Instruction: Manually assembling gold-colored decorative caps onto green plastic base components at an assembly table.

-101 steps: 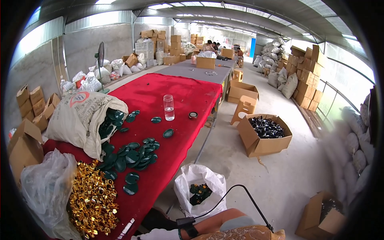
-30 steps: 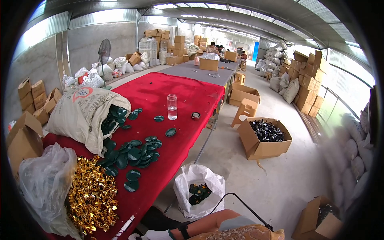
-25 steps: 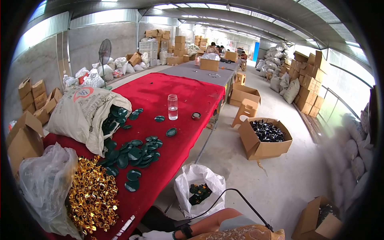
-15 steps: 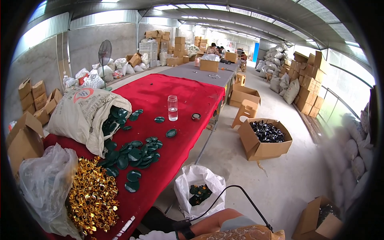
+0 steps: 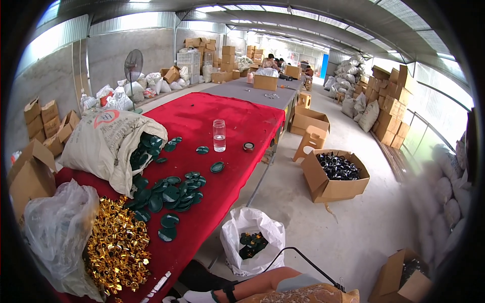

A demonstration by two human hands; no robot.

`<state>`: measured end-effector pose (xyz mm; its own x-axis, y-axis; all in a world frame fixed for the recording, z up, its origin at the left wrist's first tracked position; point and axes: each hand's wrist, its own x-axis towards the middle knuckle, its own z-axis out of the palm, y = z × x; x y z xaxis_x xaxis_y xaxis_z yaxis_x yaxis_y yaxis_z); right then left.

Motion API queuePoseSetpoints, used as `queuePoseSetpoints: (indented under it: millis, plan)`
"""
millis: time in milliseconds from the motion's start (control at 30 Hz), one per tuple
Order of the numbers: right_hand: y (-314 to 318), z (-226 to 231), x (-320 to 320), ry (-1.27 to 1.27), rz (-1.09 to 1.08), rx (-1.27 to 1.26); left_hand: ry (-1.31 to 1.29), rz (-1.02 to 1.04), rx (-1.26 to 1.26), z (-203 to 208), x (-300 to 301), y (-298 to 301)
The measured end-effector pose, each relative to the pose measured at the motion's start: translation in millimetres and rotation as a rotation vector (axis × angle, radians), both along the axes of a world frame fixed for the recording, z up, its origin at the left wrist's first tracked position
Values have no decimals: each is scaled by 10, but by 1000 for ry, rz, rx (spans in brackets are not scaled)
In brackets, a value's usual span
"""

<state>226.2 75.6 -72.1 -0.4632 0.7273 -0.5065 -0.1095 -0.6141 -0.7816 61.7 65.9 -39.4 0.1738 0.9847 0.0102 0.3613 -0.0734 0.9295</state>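
Note:
At the lower edge my right forearm (image 5: 257,283) reaches leftward, with a black strap and cable at the wrist. My right hand (image 5: 198,297), in a white glove, is cut off by the frame edge, so its grip is hidden. A small dark green patch shows beside it. My left hand is out of sight. Closest to the glove on the red-covered table (image 5: 202,242) lies a heap of small shiny gold parts (image 5: 118,245). Dark green oval discs (image 5: 172,194) are scattered beyond it, spilling from a white woven sack (image 5: 108,146) lying on its side.
A clear bottle (image 5: 219,136) partly filled with liquid stands near a small round lid (image 5: 248,146). On the floor are a white bag (image 5: 275,235) with green pieces, a carton (image 5: 331,192) of black parts and an orange stool (image 5: 310,141). People (image 5: 270,61) sit farther back.
My gloved right hand and forearm have shifted slightly at the lower edge, and the cable hangs a little lower. The view has moved a touch; the table's things stay put.

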Motion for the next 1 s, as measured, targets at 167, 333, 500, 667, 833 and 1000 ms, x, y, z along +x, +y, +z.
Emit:
queuePoseSetpoints:
  millis: [167,333,500,667,833,1000]
  plan:
    - [-68,240,-81,-809,-73,845,-296,84,-334,446,90,3]
    - [-165,593,54,-813,91,1247,-1017,-94,-1100,231,-224,279]
    - [-172,421,-80,-774,9,1202,-861,126,-994,325,-81,137]
    - [-85,623,26,17,-119,104,-352,0,-232,473,111,15]
    - [-53,339,111,-132,3,163,-149,-94,-82,271,22,38]
    - [-104,657,54,-691,61,1147,-859,31,-881,300,-145,158]
